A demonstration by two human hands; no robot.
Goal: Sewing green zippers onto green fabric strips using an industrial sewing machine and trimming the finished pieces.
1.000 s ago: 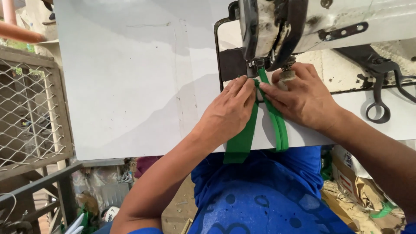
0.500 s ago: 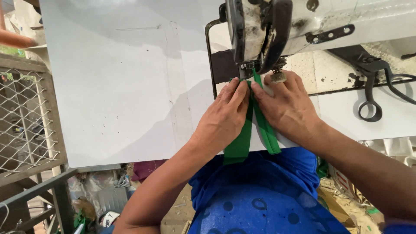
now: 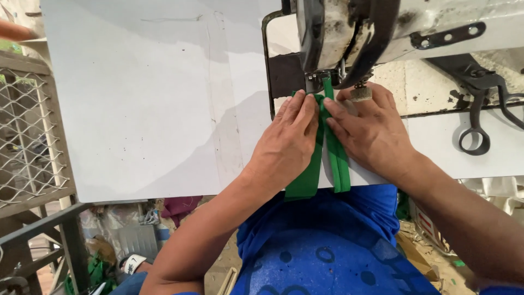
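Here, from my remote seat, I see a wire mesh rack (image 3: 30, 142) beside the left edge of the white counter (image 3: 147, 109). Toward the counter's front edge, my left hand (image 3: 289, 145) lies palm down with its fingers flat on a green fabric strap (image 3: 330, 147); that grip is spread and pressing, not pinching. The strap runs from under the sewing machine (image 3: 393, 27) head, between both hands, and hangs over the counter's front edge in two tails. My right hand (image 3: 371, 134) lies just beside the left, fingers stretched flat along the strap's right side, grip likewise spread and pressing it down. The fingertips of both hands sit close to the machine's presser foot. Farther right, near the counter's right edge, lies a pair of dark scissors (image 3: 483, 109).
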